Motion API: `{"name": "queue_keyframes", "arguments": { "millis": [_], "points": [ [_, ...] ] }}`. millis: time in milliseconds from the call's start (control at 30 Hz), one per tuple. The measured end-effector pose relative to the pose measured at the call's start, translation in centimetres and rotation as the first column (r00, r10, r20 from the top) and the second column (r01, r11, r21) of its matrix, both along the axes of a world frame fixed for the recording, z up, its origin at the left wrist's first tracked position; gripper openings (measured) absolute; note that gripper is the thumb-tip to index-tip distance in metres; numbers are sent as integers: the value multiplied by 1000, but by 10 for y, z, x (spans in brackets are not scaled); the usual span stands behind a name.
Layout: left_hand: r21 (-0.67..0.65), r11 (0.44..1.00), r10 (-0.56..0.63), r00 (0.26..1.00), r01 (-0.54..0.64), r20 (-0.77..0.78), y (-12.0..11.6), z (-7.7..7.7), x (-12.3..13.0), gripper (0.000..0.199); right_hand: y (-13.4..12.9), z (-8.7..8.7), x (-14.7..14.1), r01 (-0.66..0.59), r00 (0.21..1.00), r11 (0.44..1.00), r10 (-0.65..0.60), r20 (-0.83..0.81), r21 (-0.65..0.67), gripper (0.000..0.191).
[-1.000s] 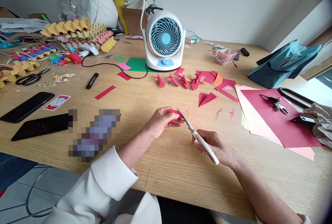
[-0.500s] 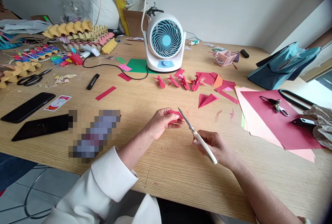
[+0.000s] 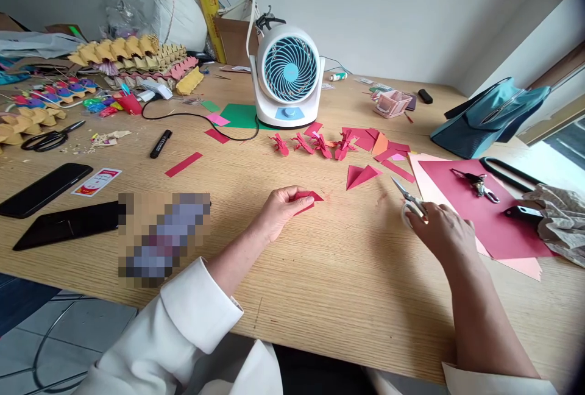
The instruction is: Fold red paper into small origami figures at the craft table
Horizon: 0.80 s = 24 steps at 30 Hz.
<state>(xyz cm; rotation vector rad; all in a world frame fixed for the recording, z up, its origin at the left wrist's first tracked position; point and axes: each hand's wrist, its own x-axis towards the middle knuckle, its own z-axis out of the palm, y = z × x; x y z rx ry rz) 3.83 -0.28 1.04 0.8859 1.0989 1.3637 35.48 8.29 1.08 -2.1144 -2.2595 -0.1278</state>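
My left hand (image 3: 284, 211) pinches a small folded piece of red paper (image 3: 312, 197) between thumb and fingers, low over the table. To the right, my right hand (image 3: 442, 229) has its fingers closed on a pair of white-handled scissors (image 3: 414, 200), whose blades point away to the upper left. The scissors are beside the sheets of paper at the right. Beyond my hands a folded red paper triangle (image 3: 361, 175) lies on the table. Behind it several folded red paper figures (image 3: 322, 145) stand in a row.
A white fan (image 3: 289, 78) stands at the back, its cable running left. At right lie a red paper sheet (image 3: 484, 200), keys (image 3: 479, 184) and a teal bag (image 3: 489, 117). At left are phones (image 3: 68, 224), black scissors (image 3: 53, 137), a marker (image 3: 161, 144) and egg trays (image 3: 119, 50).
My right hand has carried the scissors away to the right and lowered them toward the table. My left hand keeps the folded red paper at nearly the same spot.
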Motion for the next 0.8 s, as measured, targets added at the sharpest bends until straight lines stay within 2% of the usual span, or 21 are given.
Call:
{"name": "queue_keyframes", "arguments": {
  "millis": [100,167,267,333,367,400,433,467,500,533,567,667,800],
  "points": [
    [-1,1000,-13,1000,13,-2,0,0,0,26,6,1,13,80,996,993,-78,31,-90,50],
    [3,1000,-13,1000,13,2,-1,1,0,26,9,2,16,98,995,990,-96,29,-103,49],
    [19,1000,-15,1000,15,-1,-2,3,1,25,6,1,4,65,995,996,-60,-74,64,40],
    [30,999,-33,999,32,25,-3,3,4,25,-5,1,-19,-30,952,974,95,-291,223,34],
    [36,998,-44,998,42,44,-3,2,6,25,-13,1,-33,-120,873,966,213,-439,230,32],
    [44,998,-52,997,49,62,-4,2,9,25,-23,1,-49,-244,746,952,307,-590,186,31],
    [52,997,-57,996,53,69,-5,1,12,25,-33,1,-65,-345,599,928,332,-729,140,32],
    [62,996,-61,996,57,65,-7,0,15,25,-43,1,-79,-453,457,888,304,-836,76,34],
    [72,995,-66,996,63,52,-8,0,19,24,-52,0,-92,-544,347,839,243,-906,17,36],
    [77,994,-75,997,72,34,-9,0,22,23,-59,-1,-103,-608,262,794,172,-950,-24,37],
    [79,993,-88,996,86,15,-11,-1,24,23,-65,-3,-110,-633,191,773,101,-976,-44,38],
    [73,989,-123,991,126,-45,-13,-1,29,22,-71,-9,-120,-624,75,776,-49,-996,-85,37],
    [87,990,-90,979,108,-184,-11,-5,28,17,-70,-15,-120,-616,24,780,-122,-992,-110,37]
  ]
}}
